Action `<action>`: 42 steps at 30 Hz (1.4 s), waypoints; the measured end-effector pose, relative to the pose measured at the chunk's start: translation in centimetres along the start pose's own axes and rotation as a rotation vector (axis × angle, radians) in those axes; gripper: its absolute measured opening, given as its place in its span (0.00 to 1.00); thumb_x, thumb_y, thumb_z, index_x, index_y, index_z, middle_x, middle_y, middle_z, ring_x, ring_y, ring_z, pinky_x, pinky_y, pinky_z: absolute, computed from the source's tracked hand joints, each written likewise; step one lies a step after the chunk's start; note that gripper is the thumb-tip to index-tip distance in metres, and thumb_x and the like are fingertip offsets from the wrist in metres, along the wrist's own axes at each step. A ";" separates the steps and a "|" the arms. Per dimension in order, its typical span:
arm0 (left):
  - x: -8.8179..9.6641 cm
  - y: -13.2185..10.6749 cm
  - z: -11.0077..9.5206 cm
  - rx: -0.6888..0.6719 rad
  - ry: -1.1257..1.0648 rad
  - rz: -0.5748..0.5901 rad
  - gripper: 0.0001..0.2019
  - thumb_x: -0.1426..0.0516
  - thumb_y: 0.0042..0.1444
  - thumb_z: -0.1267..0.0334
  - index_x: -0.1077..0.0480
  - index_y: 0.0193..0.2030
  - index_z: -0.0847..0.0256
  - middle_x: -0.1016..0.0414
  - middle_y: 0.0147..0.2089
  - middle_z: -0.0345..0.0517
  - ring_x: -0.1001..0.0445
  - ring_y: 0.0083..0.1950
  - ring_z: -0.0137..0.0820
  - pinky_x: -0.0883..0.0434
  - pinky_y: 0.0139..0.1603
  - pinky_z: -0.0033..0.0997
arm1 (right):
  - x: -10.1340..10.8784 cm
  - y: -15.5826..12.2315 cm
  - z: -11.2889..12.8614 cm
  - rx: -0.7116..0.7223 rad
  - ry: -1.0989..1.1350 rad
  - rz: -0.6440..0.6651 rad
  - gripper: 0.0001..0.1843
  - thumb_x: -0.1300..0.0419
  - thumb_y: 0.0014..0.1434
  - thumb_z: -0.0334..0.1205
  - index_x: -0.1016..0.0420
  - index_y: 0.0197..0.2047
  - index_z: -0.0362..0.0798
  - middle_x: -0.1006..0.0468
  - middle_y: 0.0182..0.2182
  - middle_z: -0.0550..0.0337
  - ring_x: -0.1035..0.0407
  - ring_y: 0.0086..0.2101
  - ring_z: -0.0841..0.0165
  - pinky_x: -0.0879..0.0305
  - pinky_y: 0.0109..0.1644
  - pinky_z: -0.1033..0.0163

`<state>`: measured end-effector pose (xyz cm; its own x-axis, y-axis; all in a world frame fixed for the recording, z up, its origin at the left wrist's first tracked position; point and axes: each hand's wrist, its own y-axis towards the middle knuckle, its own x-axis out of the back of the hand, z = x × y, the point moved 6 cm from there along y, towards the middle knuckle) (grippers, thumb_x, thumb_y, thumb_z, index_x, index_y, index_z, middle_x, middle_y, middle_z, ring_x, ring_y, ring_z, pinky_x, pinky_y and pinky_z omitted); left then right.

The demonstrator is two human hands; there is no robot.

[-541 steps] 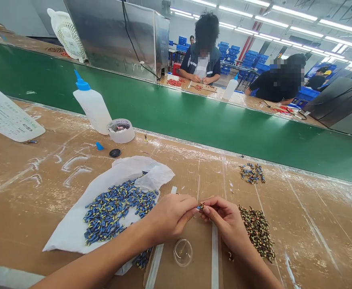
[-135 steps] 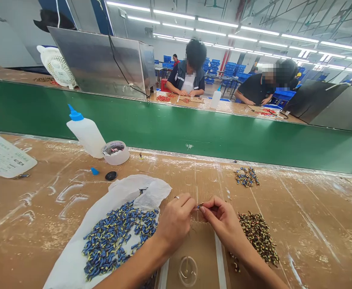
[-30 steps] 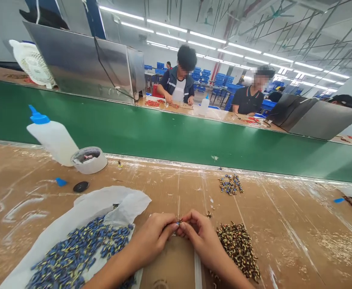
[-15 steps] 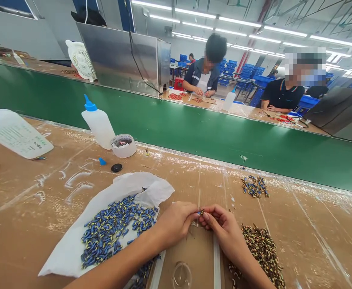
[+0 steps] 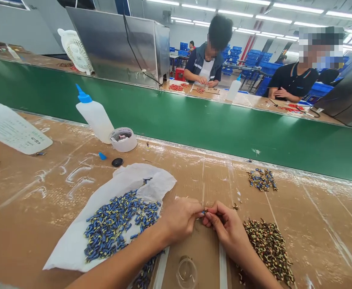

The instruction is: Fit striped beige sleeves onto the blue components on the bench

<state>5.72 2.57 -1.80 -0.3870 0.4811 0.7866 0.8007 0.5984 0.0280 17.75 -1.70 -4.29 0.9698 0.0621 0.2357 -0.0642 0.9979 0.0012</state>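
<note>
Compared with half a second before, little was changed: the view was shifted slightly, and the hands were kept together. The left hand (image 5: 180, 218) and right hand (image 5: 228, 228) were closed in a pinch on one small blue part (image 5: 205, 210) held between their fingertips. The blue pile (image 5: 118, 222) lay at 9 o'clock, the dark pile (image 5: 269, 249) at 4 o'clock.

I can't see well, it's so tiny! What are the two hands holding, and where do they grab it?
One small blue piece, pinched at its ends between the fingertips of the left hand and the right hand. It is too small to tell more.
</note>
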 end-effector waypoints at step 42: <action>0.5 -0.5 -1.0 0.050 -0.612 0.145 0.15 0.52 0.66 0.58 0.36 0.31 0.63 0.35 0.26 0.37 0.37 0.27 0.23 0.41 0.29 0.22 | 1.4 0.1 1.7 0.025 0.201 -0.027 0.09 0.39 0.61 0.43 0.25 0.33 0.47 0.26 0.28 0.60 0.31 0.30 0.69 0.35 0.35 0.67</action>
<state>5.56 1.83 -0.78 -0.4798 0.8299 0.2846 0.8479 0.5219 -0.0926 18.75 -1.54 -2.29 0.9985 0.0403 0.0361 -0.0414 0.9987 0.0297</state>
